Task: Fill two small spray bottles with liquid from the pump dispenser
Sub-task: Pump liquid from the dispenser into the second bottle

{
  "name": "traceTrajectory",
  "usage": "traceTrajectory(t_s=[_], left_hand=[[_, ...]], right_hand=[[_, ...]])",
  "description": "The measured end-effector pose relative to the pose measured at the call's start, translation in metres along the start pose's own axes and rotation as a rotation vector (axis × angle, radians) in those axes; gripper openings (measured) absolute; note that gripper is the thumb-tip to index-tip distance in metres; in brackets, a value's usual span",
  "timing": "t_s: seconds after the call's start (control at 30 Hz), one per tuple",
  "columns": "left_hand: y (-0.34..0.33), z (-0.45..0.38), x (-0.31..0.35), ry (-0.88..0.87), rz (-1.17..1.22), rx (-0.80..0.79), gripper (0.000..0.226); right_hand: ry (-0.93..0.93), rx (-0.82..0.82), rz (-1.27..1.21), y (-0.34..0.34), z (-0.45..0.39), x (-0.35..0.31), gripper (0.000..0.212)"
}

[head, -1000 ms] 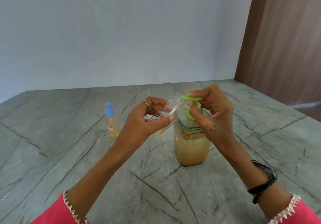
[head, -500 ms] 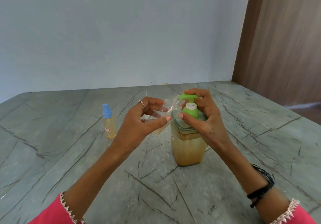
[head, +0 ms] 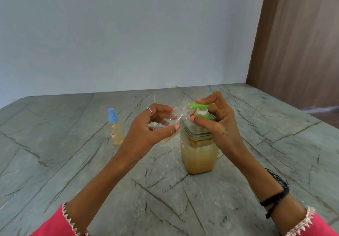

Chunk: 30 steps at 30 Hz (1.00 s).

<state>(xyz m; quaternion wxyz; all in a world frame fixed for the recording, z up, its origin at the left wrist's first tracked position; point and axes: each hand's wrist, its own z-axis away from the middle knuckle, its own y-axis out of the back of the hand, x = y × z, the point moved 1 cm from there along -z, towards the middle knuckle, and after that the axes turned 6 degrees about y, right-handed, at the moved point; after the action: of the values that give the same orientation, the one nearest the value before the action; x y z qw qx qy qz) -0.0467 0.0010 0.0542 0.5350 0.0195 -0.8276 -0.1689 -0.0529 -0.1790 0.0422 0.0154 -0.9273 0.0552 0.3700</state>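
A square clear pump dispenser (head: 199,153) holding amber liquid stands on the stone counter, topped by a green pump head (head: 199,106). My right hand (head: 216,120) curls over the pump head, a fingertip on its top and the thumb by the green collar. My left hand (head: 152,129) holds a small clear uncapped spray bottle (head: 171,119) tilted, its mouth up against the pump's spout. It looks nearly empty, with a little amber at its lower end. A second small spray bottle (head: 114,128) with a blue cap and amber liquid stands upright to the left.
The grey veined stone counter (head: 73,162) runs back to a pale blue wall. A thin white tube (head: 155,99) stands behind my left hand. A brown wooden panel (head: 302,43) rises at the right, past the counter's edge.
The green pump head has risen from its pressed position. My right hand lifted with it, and the thumb shifted to the collar. My left hand kept the clear bottle at the spout.
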Motion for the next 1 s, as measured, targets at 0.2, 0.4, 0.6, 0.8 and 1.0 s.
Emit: traceTrajectory(t_s=[0.2,0.4,0.6,0.8,1.0], left_hand=[[-0.0016,-0.0002,0.0045,-0.007,-0.005,0.010,0.029],[-0.0017,-0.0004,0.0044,-0.012,-0.009,0.016,0.028],[-0.0004,0.0002,0.0016,-0.002,-0.011,0.012,0.034],[-0.0011,-0.0003,0.0035,-0.003,-0.010,0.011,0.036],[-0.0011,-0.0005,0.0049,-0.014,-0.007,0.011,0.035]], right_hand=[[0.049,-0.060,0.083,0.0000,0.0028,-0.0030,0.042],[0.040,-0.026,0.054,-0.0005,0.0017,-0.0038,0.040],[-0.007,0.025,0.022,-0.0008,-0.0007,-0.0016,0.028],[0.041,-0.024,0.069,-0.0008,0.0012,-0.0025,0.038],[0.066,-0.032,0.070,-0.0009,0.0022,-0.0031,0.042]])
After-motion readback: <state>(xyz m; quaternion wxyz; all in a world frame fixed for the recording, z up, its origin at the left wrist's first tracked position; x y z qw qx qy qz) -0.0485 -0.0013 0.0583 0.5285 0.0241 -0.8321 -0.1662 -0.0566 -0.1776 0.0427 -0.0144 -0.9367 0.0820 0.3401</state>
